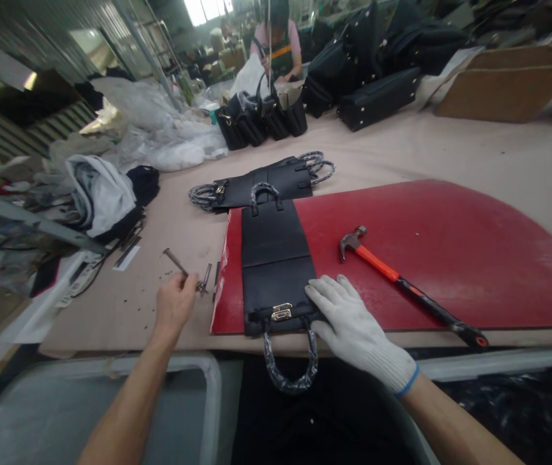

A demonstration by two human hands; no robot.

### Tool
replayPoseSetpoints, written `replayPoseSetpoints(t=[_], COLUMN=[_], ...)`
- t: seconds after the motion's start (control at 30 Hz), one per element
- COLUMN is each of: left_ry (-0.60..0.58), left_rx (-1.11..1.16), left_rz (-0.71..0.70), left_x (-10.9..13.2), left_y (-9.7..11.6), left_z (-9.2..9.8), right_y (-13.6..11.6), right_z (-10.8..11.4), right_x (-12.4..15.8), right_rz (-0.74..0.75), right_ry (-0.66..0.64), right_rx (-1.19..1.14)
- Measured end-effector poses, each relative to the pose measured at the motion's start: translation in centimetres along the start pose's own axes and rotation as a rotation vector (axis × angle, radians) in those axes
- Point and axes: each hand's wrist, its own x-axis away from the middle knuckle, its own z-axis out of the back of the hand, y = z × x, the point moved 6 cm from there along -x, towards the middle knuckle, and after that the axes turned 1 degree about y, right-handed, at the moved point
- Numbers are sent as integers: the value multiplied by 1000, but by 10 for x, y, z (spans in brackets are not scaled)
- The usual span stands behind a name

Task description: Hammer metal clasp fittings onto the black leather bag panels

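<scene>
My bare left hand [176, 294] is closed around a slim metal rod [173, 258] with a wider end, just left of the red board. Close beside its fingers is another short metal tool [206, 278]; whether the hand touches it I cannot tell. My right hand [348, 320], in a white knitted glove, lies with fingers stretched out on the lower right edge of a flat black handbag piece [276, 245]. That piece has a gold clasp [282, 312] and plastic-wrapped handles at both ends. A claw hammer [392, 274] with an orange and black handle rests on the red board [474, 258].
More flat black bag pieces [261, 184] are stacked behind the board. Finished-looking black bags [261, 123] stand farther back, near a seated person [283, 48]. Cardboard [508, 84] lies at the back right. A grey bin [210, 400] sits below the table's front edge.
</scene>
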Motion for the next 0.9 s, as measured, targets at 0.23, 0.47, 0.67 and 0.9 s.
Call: replayPoseSetpoints(t=[0.23,0.47,0.67,0.9], left_ry=[-104,6,-276,-355], left_rx=[-567,-118,-173,-566], left_rz=[78,-537,-755,-1049], left_x=[10,70,109,125], left_y=[-59,29,100,125], left_z=[-13,-29,-57,-62], right_y=[2,-4,-39,-55], right_z=[-2,11,7,-12], right_x=[0,-11,-40,-51], right_rz=[24,22,34,114], right_ry=[19,44,-250,-406], right_rx=[-10,-71,268,444])
